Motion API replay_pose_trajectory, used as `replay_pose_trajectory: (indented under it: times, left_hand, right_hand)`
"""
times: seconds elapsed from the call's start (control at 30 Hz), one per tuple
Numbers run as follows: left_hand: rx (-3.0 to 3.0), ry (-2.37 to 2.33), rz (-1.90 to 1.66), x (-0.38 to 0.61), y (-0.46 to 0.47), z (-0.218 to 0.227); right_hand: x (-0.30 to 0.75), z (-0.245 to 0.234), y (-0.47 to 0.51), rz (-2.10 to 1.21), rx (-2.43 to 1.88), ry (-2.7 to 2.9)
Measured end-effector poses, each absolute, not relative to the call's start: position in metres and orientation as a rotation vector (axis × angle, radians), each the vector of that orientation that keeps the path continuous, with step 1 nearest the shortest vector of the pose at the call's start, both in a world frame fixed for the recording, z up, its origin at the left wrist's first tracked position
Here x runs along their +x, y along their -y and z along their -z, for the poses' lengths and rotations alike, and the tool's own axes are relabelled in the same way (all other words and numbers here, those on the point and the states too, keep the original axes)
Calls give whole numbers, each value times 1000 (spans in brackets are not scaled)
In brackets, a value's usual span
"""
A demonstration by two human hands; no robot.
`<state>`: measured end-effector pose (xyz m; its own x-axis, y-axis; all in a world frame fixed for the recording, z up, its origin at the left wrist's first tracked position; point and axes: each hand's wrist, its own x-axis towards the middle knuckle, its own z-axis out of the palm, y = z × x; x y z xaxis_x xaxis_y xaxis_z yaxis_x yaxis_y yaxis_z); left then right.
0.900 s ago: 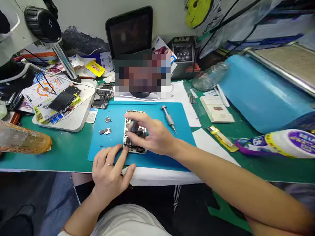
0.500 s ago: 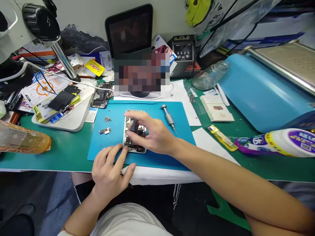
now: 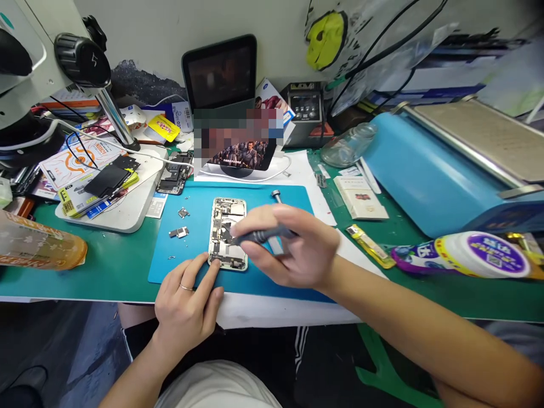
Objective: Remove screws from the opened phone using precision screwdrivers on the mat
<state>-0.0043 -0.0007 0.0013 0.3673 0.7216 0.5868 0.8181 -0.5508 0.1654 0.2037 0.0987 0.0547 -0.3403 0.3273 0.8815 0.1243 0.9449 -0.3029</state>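
Note:
An opened phone [image 3: 227, 232] with its insides showing lies on a blue work mat [image 3: 187, 255]. My left hand [image 3: 187, 303] rests at the mat's near edge, fingers spread, with two fingertips pressing the phone's lower left corner. My right hand [image 3: 297, 246] is closed on a dark screwdriver [image 3: 259, 234], which lies nearly level with its tip over the phone's middle. A second, silver screwdriver [image 3: 276, 198] lies on the mat behind my right hand, mostly hidden. Small metal parts [image 3: 178, 232] and screws lie on the mat left of the phone.
A white microscope base [image 3: 127, 209] with boxes stands at the left, another opened phone [image 3: 173, 178] beside it. A phone on a stand [image 3: 238, 150] and a dark tablet [image 3: 221, 71] are behind. A blue roll machine [image 3: 429, 164], a card box [image 3: 361, 197] and a tube [image 3: 463, 255] lie right.
My right hand has pulled back to the right off the phone and tilted the screwdriver from upright to nearly level. The left hand stays on the phone's corner. The camera has shifted slightly.

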Motion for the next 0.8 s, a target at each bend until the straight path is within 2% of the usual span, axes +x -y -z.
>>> replay_pose_trajectory:
  times: [0.43, 0.8]
  left_hand:
    - [-2397, 1404, 1001, 4, -2, 4]
    - [-2415, 1309, 1178, 2, 2, 8]
  right_hand:
    - [213, -35, -92, -157, -334, 2049]
    - [199, -20, -87, -556, -435, 2139]
